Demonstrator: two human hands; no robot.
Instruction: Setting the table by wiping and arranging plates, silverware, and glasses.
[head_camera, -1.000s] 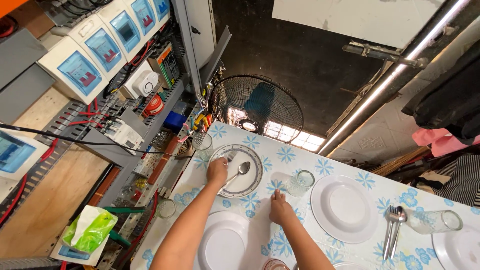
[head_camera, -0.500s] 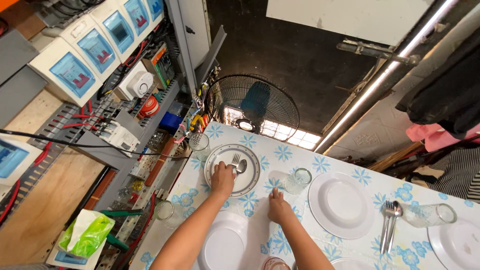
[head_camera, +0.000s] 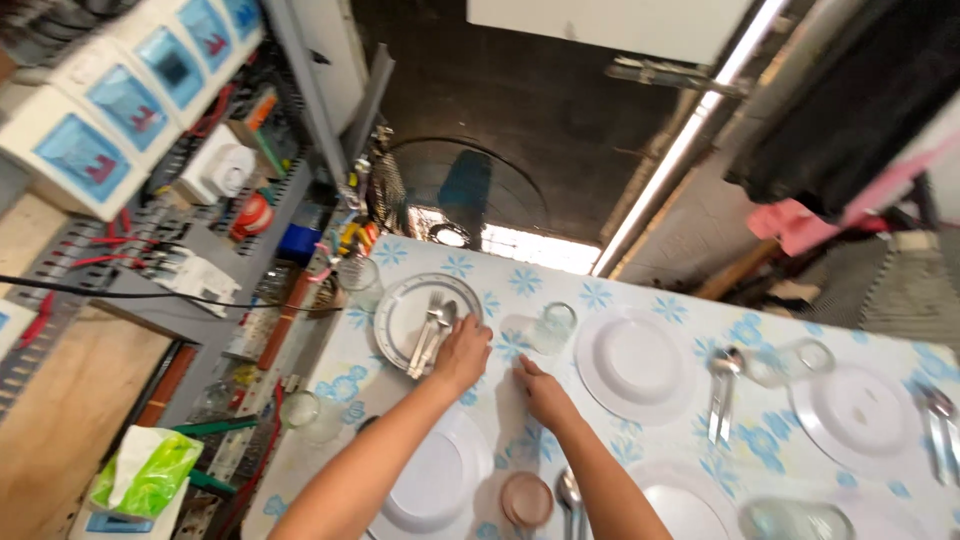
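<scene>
Fork (head_camera: 428, 322) & spoon (head_camera: 441, 325) lie side-by-side on patterned-rim plate (head_camera: 400, 315).

gap: bare cloth between rimmed plate (head_camera: 392, 318) and white plate (head_camera: 634, 362), glass (head_camera: 551, 328) standing in it
blocked: left hand (head_camera: 463, 352), right hand (head_camera: 541, 391) there

A single head-worn camera looks steeply down from above onto a table with a blue-flowered cloth (head_camera: 620, 300), near enough that both forearms enter from the bottom edge. It faces the table's far end, toward a standing fan (head_camera: 455, 195) and a wall of electrical boxes (head_camera: 110, 110) at left; the picture is tilted and motion-blurred.
</scene>
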